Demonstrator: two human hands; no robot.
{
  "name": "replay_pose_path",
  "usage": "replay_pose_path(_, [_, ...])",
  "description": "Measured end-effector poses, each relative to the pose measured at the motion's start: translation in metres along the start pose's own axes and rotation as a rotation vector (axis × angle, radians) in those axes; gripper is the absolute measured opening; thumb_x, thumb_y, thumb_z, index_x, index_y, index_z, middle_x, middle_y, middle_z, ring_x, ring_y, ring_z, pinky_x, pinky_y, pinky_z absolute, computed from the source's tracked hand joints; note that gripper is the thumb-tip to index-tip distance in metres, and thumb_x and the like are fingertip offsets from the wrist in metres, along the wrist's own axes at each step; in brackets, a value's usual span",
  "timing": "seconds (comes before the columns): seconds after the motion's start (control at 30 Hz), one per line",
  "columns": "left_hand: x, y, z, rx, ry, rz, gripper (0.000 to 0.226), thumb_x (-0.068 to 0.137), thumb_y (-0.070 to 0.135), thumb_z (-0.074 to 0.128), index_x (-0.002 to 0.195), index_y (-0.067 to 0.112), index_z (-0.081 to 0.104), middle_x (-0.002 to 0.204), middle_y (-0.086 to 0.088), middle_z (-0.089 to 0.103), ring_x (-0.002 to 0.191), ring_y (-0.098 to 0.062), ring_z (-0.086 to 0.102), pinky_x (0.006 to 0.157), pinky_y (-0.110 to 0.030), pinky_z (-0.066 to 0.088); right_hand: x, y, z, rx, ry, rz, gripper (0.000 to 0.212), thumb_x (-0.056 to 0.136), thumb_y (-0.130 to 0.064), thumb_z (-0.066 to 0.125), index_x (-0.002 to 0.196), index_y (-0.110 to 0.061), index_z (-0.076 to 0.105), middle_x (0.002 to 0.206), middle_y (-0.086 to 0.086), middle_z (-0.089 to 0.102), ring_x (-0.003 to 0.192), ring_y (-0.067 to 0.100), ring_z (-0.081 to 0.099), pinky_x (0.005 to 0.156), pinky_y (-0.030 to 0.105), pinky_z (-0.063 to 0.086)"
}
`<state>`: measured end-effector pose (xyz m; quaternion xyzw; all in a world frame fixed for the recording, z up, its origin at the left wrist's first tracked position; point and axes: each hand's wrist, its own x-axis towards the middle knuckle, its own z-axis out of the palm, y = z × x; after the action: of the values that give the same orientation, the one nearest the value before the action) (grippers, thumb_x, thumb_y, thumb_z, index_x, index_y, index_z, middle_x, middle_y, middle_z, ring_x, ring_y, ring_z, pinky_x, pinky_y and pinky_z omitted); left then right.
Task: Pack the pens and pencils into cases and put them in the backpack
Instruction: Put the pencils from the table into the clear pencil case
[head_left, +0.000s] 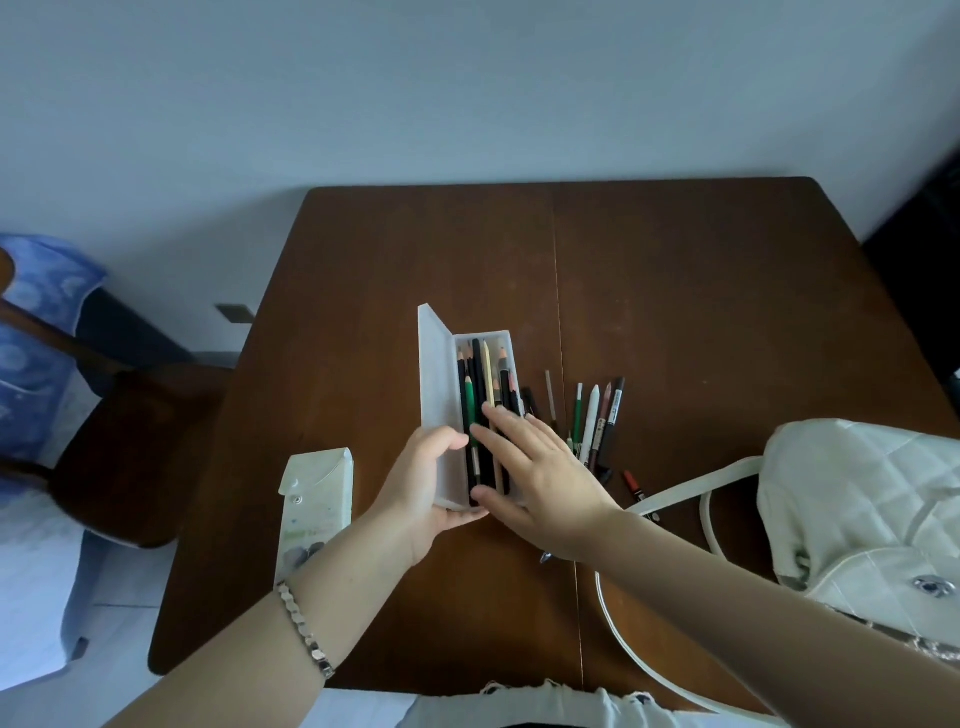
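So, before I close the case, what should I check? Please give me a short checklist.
1. Lid fully open, nothing in its way: ok.
2. Left hand grips the case: ok.
3. Pencils lie flat under the right hand: cannot tell.
4. Everything packed: not ok, loose pens lie on the table.
5. Backpack open for the case: cannot tell.

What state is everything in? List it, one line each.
Translucent plastic pencil case: open, lid raised, holding pencils.
White snap-flap pouch: flap open.
Loose pens and pencils: unpacked, on brown wooden table.
White quilted backpack: lying on table.
Left hand: grips case.
Right hand: flat on pencils.
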<state>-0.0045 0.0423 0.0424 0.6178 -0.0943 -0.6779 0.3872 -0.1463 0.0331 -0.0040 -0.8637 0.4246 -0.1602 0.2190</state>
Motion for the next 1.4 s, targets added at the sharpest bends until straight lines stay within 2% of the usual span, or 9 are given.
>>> replay_pose_path(0.07, [0.005,-0.009,-0.008,0.018,-0.037,0.091,0.036,0.087,0.013,0.055,0.123,0.017,0.050,0.113,-0.010,0.060,0.103,-0.028,0.061,0.084,-0.051,0.055,-0.001,-0.004,0.005,0.193,0.104,0.130,0.065,0.089,-0.052,0.036,0.144,-0.020,0.028,0.156,0.000,0.018,0.144,0.013,0.009,0.117,0.033,0.012])
replay_pose_path(0.2, [0.011,-0.027,-0.016,0.010,0.000,0.270,0.074,0.068,0.028,0.068,0.137,0.022,0.041,0.134,-0.013,0.054,0.121,-0.034,0.056,0.095,-0.059,0.048,0.008,-0.020,0.008,0.985,0.117,0.726,0.058,0.097,-0.043,0.036,0.147,-0.027,0.013,0.155,-0.008,0.013,0.144,0.011,0.011,0.114,0.029,0.015])
replay_pose_path(0.4, [0.022,-0.050,-0.021,-0.033,0.076,0.393,0.075,0.068,0.025,0.063,0.138,0.019,0.037,0.132,-0.013,0.055,0.117,-0.031,0.058,0.090,-0.044,0.055,0.030,-0.030,0.036,1.543,0.230,1.112,0.036,0.099,-0.031,0.038,0.130,-0.019,0.051,0.130,0.001,0.056,0.121,0.022,0.051,0.108,0.041,0.037])
replay_pose_path(0.53, [0.033,-0.050,-0.031,-0.170,0.030,0.275,0.081,0.062,0.031,0.067,0.137,0.016,0.042,0.129,-0.014,0.059,0.113,-0.026,0.063,0.080,-0.031,0.058,0.037,-0.035,0.038,1.384,0.190,1.163,0.035,0.096,-0.031,0.039,0.124,-0.021,0.057,0.128,0.005,0.058,0.122,0.026,0.051,0.107,0.046,0.038])
replay_pose_path(0.63, [0.043,-0.044,-0.037,-0.209,0.083,0.205,0.055,0.080,0.016,0.059,0.133,0.018,0.046,0.125,-0.015,0.060,0.109,-0.029,0.064,0.076,-0.037,0.058,0.037,-0.038,0.038,1.269,0.086,1.143,0.038,0.097,-0.032,0.035,0.126,-0.017,0.056,0.123,0.010,0.061,0.117,0.028,0.054,0.105,0.046,0.040])
replay_pose_path(0.8, [0.047,-0.028,-0.043,0.269,0.113,0.061,0.053,0.087,0.013,0.058,0.133,0.026,0.037,0.120,-0.008,0.055,0.104,-0.027,0.059,0.080,-0.044,0.056,0.028,-0.021,0.033,1.246,0.021,1.035,0.038,0.098,-0.038,0.037,0.101,-0.013,0.067,0.101,0.008,0.070,0.097,0.020,0.065,0.089,0.033,0.052])
replay_pose_path(0.9, [0.042,-0.038,-0.042,0.732,0.138,0.117,0.078,0.083,0.028,0.067,0.143,0.028,0.018,0.132,-0.005,0.048,0.114,-0.026,0.056,0.089,-0.041,0.055,0.027,-0.020,0.034,1.305,-0.009,0.969,0.030,0.094,-0.041,0.046,0.089,-0.019,0.065,0.091,0.000,0.070,0.089,0.016,0.067,0.075,0.025,0.055])
replay_pose_path(1.07, [0.039,-0.060,-0.042,1.393,0.466,0.344,0.112,0.072,0.065,0.061,0.149,0.012,-0.002,0.140,-0.007,0.042,0.120,-0.022,0.055,0.093,-0.027,0.051,0.031,-0.029,0.044,1.067,0.023,0.951,0.039,0.086,-0.036,0.062,0.113,-0.009,0.064,0.106,0.005,0.070,0.098,0.019,0.066,0.088,0.037,0.055])
replay_pose_path(1.4, [0.035,-0.061,-0.030,1.428,0.516,0.584,0.103,0.079,0.063,0.055,0.149,0.010,0.003,0.136,-0.006,0.044,0.116,-0.019,0.057,0.087,-0.023,0.053,0.026,-0.020,0.038,0.978,0.206,0.788,0.016,0.087,-0.022,0.062,0.097,-0.011,0.069,0.094,0.005,0.072,0.089,0.018,0.069,0.081,0.038,0.058])
